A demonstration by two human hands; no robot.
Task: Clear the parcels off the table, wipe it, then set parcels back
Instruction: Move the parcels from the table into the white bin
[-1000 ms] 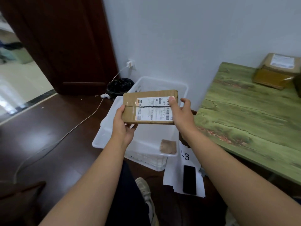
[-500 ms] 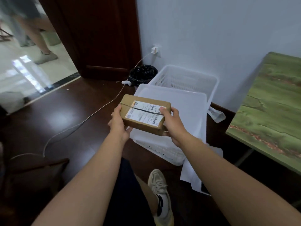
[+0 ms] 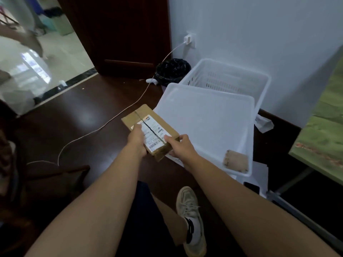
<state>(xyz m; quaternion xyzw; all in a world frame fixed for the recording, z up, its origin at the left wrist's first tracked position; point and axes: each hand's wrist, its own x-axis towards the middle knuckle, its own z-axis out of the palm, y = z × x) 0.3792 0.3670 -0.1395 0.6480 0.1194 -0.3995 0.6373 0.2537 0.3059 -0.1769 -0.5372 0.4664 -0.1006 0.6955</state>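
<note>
Two hands on one parcel point(image 3: 150, 129), held low over the dark floor point(image 3: 78, 123), just off the near-left corner of the white tray point(image 3: 207, 115). Left hand point(image 3: 137, 140) grips the parcel's left edge, thumb on the label, other fingers hidden underneath. Right hand point(image 3: 181, 147) pinches the near-right corner, thumb on top, fingers curled under. Parcel is tilted, far end angled toward 11 o'clock, label up, not yet resting on anything I can confirm. Nearest in frame, at 6 o'clock: a shoe point(image 3: 191, 219) on the floor. At 2 o'clock from the hands the tray holds only a small tan pad point(image 3: 236, 161) in its near-right corner; no parcels in it. Beyond the tray, 1 o'clock: white slotted basket point(image 3: 228, 78), looks empty from this angle. Black bin bag point(image 3: 173, 70) at 12 o'clock, charger cable point(image 3: 111, 123) trailing from the wall socket point(image 3: 189, 39) across the floor. Green table point(image 3: 326, 138) at 3 o'clock, only its edge in frame, so can't tell how many parcels remain on it. Judgement: early in the clearing stage. This parcel is off the table and about to be set down, floor or tray, can't tell which. Left: rest of clearing if any, the wipe, then putting parcels back.
</note>
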